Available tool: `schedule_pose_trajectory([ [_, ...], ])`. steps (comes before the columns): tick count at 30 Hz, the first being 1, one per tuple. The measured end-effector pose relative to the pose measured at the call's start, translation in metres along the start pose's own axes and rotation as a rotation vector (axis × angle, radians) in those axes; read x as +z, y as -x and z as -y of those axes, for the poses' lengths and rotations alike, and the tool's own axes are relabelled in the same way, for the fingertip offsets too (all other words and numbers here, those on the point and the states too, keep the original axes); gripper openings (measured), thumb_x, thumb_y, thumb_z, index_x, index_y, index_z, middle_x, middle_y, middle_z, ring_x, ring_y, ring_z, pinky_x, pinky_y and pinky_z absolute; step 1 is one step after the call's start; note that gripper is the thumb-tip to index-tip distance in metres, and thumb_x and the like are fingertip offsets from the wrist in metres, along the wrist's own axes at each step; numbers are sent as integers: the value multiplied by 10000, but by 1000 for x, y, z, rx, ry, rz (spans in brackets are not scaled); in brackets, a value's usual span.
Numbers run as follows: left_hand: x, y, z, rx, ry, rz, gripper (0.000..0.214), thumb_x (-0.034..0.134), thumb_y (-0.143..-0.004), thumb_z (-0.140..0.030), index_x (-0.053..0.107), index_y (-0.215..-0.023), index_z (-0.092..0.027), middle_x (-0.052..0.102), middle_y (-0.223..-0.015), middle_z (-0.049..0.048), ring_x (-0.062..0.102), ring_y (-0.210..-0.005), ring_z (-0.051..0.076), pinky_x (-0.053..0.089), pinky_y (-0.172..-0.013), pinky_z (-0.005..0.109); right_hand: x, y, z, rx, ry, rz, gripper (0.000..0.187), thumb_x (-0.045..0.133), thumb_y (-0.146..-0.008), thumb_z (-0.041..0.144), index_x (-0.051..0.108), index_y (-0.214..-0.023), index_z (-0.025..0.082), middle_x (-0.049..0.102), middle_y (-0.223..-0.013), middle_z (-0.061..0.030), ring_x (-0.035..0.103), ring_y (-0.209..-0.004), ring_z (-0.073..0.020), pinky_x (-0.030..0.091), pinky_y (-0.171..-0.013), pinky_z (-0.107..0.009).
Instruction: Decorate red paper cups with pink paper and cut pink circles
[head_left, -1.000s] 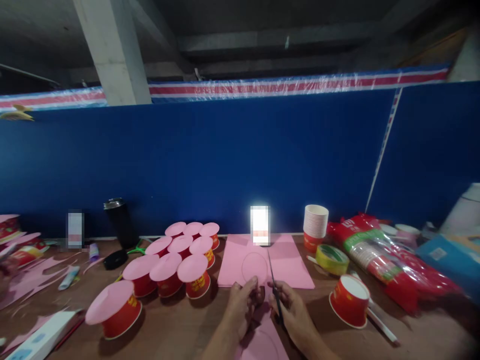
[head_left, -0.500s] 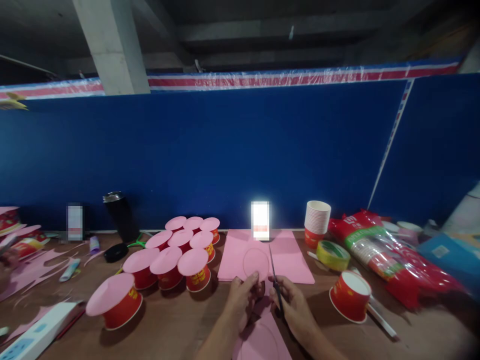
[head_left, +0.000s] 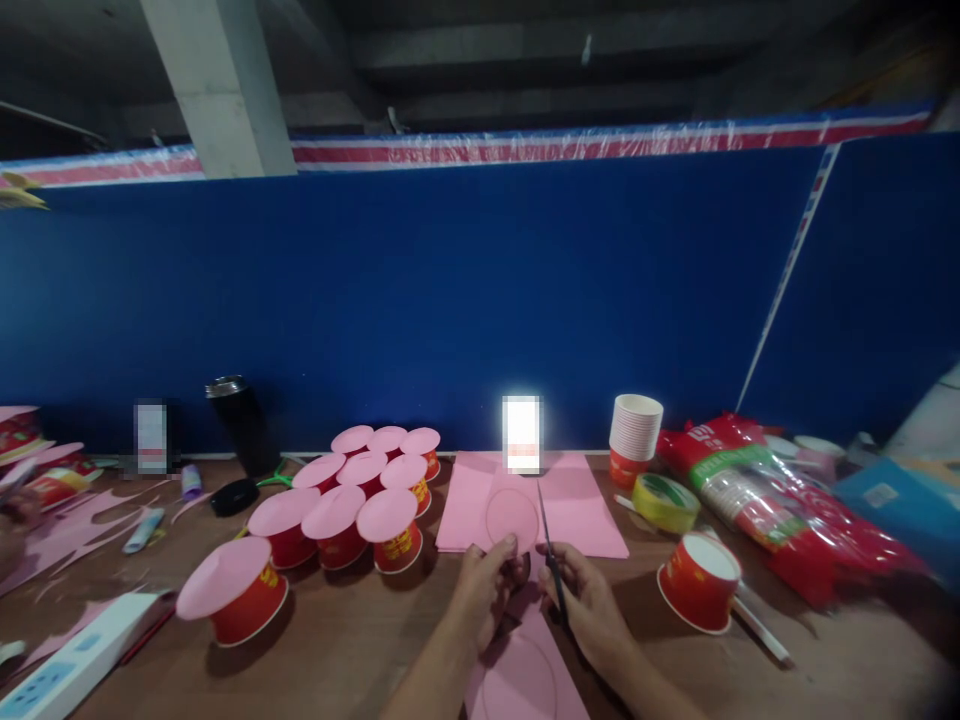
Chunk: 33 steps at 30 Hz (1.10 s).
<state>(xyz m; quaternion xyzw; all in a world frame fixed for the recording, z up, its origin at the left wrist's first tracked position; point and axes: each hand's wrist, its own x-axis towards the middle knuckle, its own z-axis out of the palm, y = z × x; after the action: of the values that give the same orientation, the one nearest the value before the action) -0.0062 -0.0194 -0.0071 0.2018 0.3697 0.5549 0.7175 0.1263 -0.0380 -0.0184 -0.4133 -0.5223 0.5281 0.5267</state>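
Note:
My left hand (head_left: 484, 598) pinches a pink paper sheet (head_left: 519, 682) that runs down toward the front edge of the view. A drawn circle shows on its lower part, and another circle outline (head_left: 512, 516) lies just beyond my fingertips. My right hand (head_left: 591, 602) is closed around dark scissors (head_left: 556, 572), whose tip points away from me beside the paper. How far the blades are apart is hard to see. Under and behind the hands lies a stack of pink paper (head_left: 592, 520). Right of them an upturned red paper cup (head_left: 699, 585) stands alone.
Several red cups with pink paper discs (head_left: 334, 512) stand at left. A lit phone (head_left: 521, 435) leans at the back. Around the table are stacked cups (head_left: 635, 430), yellow tape (head_left: 666, 502), red packages (head_left: 739, 480), a power strip (head_left: 86, 650), a black flask (head_left: 241, 425) and another person's hand (head_left: 16, 510).
The view has tilted slightly, so the table things sit a little higher. My hands keep nearly the same pose on the paper and scissors.

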Motion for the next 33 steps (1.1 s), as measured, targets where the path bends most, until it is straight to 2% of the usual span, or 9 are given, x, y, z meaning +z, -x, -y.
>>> schedule_pose_trajectory([
  [5, -1, 0, 0, 10, -25, 54, 367, 768, -658, -367, 461, -667, -166, 544, -561, -9, 556, -524, 121, 506, -526, 271, 1, 1, 3, 14, 14, -13, 461, 711, -727, 465, 610, -1075, 181, 594, -688, 2, 511, -577, -114, 427, -518, -211],
  [11, 0, 0, -1, -2, -4, 1, 398, 792, -631, -347, 434, -677, -180, 538, -568, -21, 545, -537, 115, 506, -543, 272, 3, 2, 8, 22, 7, -18, 480, 713, -712, 490, 615, -1059, 174, 577, -663, 7, 503, -561, -113, 422, -499, -210],
  [17, 0, 0, -1, 13, -17, 63, 374, 772, -653, -371, 457, -656, -167, 531, -558, -17, 528, -517, 103, 485, -520, 246, 4, 3, 11, 13, 1, -14, 460, 720, -711, 478, 627, -1049, 181, 548, -610, 25, 484, -522, -103, 418, -480, -203],
  [27, 0, 1, -2, 4, -5, 42, 376, 786, -628, -366, 475, -656, -157, 549, -562, -11, 542, -505, 105, 490, -509, 247, 2, 2, 8, 12, 10, -5, 440, 706, -734, 467, 622, -1057, 181, 575, -664, 12, 491, -546, -102, 422, -506, -211],
  [33, 1, 3, -3, 13, -13, 53, 369, 783, -632, -350, 470, -644, -157, 535, -539, -17, 543, -498, 107, 497, -514, 255, 3, 3, 12, 15, 22, -5, 463, 703, -727, 491, 610, -1047, 170, 533, -630, 28, 474, -565, -105, 398, -506, -206],
])
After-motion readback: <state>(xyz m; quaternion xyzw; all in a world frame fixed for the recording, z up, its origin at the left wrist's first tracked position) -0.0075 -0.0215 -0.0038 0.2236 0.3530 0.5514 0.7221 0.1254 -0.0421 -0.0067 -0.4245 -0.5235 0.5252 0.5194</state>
